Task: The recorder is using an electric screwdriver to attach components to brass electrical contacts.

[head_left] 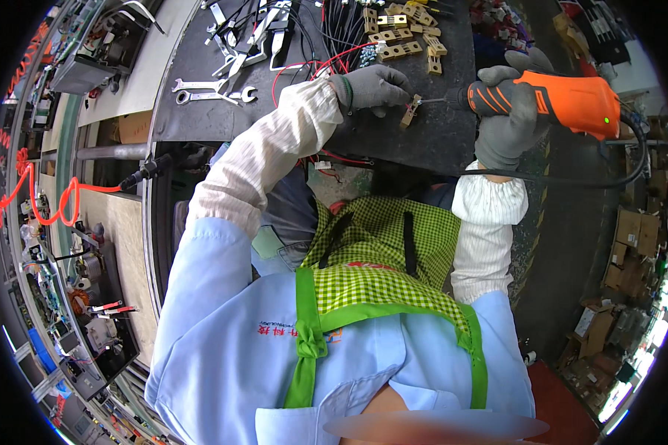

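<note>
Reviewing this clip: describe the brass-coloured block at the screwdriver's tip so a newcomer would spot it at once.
Start at the dark worktop, between the gloved left hand and the orange power screwdriver in the right hand. Beside the left fingertips, by the driver's bit, is a small brass-coloured block. Unlike the similar blocks clustered farther away, it sits apart, nearer the person.

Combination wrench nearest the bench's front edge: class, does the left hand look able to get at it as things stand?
Probably yes: the combination wrench lies uncovered on the bench top, left of the left hand, which would likely first have to leave the brass-coloured block beside it.
</note>
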The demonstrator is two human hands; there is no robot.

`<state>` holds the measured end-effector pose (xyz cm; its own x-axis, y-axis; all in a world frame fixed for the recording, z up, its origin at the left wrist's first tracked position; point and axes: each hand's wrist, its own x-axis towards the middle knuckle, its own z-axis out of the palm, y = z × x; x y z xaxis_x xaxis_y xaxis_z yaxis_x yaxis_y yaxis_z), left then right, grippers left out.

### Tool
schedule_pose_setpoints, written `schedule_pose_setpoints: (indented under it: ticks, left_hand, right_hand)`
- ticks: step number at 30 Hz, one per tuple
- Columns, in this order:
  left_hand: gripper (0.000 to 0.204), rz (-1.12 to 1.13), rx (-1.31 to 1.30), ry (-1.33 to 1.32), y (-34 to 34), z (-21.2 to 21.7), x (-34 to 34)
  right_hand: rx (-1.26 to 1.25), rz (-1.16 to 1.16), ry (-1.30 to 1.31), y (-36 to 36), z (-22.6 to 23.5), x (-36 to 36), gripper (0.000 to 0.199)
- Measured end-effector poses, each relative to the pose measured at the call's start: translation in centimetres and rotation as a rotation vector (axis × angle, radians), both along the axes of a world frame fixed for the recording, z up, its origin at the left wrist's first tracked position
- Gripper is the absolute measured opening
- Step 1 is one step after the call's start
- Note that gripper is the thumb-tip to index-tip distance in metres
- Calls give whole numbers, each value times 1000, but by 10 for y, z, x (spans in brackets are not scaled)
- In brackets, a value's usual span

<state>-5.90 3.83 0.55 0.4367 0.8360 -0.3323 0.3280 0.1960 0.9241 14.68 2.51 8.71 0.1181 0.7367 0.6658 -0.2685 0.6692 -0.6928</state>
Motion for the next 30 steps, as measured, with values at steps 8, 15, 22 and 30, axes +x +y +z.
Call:
schedule_pose_setpoints:
  ticks: [8,15,22,30]
  left_hand:
    - [30,-6,-82,-4,5,-8,-2]
    - [29,-21,-180,23,10,-5,2]
    - [35,12,-181,76,9,-6,10]
    - [38,-1,-125,102,5,-3,14]
  right_hand:
    - [-19,-9,-17,4,-3,-1,53]
    - [-4,-4,-89,-3,4,-5,51]
    - [-34,203,-259,13,11,-17,44]
    - [19,186,-335,28,10,-24,31]
